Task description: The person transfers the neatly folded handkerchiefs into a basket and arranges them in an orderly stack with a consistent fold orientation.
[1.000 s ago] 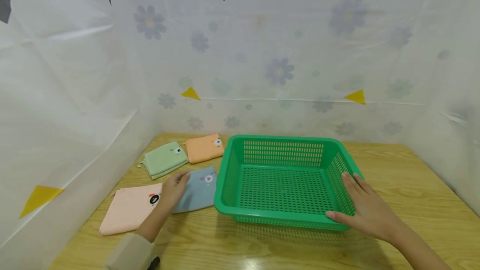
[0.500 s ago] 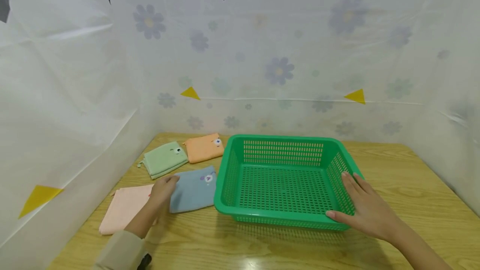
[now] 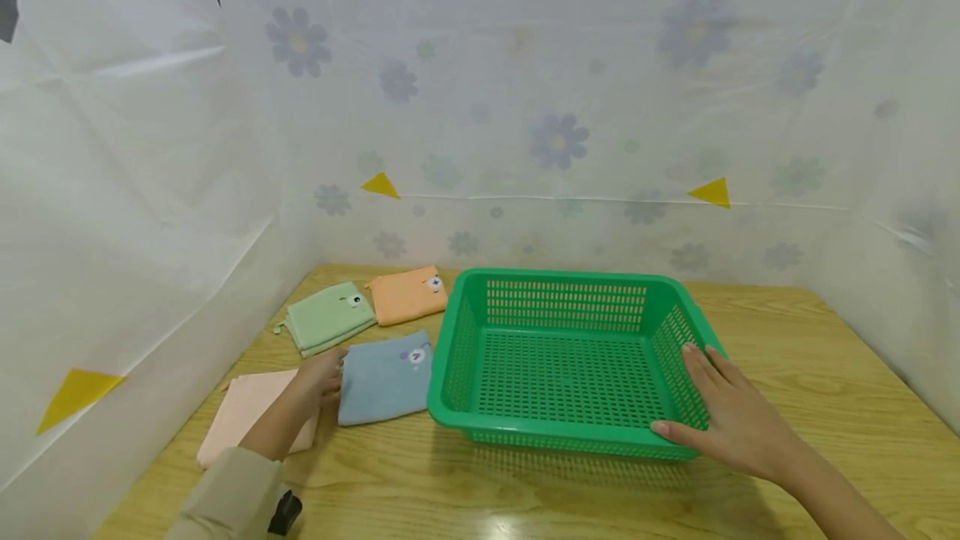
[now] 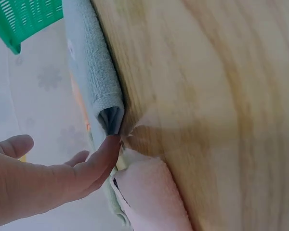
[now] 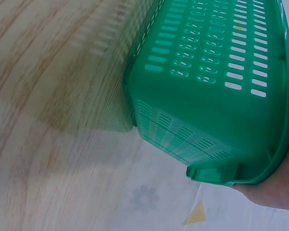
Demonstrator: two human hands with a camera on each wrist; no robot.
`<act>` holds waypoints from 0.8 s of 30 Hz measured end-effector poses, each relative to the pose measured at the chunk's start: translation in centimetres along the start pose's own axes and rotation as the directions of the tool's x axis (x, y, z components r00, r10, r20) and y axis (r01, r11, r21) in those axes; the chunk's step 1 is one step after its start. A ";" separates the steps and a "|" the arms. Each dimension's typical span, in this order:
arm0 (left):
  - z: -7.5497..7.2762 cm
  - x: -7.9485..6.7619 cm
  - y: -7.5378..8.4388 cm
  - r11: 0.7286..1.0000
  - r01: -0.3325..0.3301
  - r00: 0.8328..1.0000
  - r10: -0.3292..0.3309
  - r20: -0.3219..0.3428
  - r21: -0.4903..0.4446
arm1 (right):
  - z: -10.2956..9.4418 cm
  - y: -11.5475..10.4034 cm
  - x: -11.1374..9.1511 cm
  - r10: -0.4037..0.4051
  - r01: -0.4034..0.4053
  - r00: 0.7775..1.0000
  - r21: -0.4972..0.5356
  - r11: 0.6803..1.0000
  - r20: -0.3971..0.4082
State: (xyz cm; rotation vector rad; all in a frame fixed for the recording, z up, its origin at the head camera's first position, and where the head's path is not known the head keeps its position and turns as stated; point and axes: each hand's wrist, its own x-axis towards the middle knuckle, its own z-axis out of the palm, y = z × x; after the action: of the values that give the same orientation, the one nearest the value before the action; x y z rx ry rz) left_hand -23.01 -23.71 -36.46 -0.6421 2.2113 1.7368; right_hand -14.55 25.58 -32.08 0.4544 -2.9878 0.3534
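- The left hand (image 3: 318,377) has its thumb spread away from loosely bent fingers and grips nothing; in the left wrist view a fingertip is at the folded end of the blue cloth (image 3: 384,386), though whether it touches is unclear.
- The right hand (image 3: 731,423) lies over the right end of the green basket (image 3: 555,434), fingers fairly straight across the side, thumb on the near rim, not curled round anything.
- The blue cloth lies flat between the left hand and the basket.
- The pink cloth (image 3: 243,411) is partly hidden behind the left forearm.
- Farther back lie the green cloth (image 3: 327,319) and, right of it, the orange cloth (image 3: 407,298).
- Everything sits on a wood-grain table (image 3: 420,490), before a flower-patterned sheet (image 3: 480,73).
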 end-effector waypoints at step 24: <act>0.1 0.3 0.5 0.979 0.121 0.992 -0.112 0.061 -0.166 | 0.0 0.0 0.1 0.004 -0.004 1.000 -0.004 1.000 0.001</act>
State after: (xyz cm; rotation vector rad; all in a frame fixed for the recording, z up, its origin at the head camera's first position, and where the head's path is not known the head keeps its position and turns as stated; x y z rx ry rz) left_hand -23.56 -23.62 -36.16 -0.7403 1.9644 1.8727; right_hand -14.61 25.59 -32.07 0.4479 -2.9903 0.3471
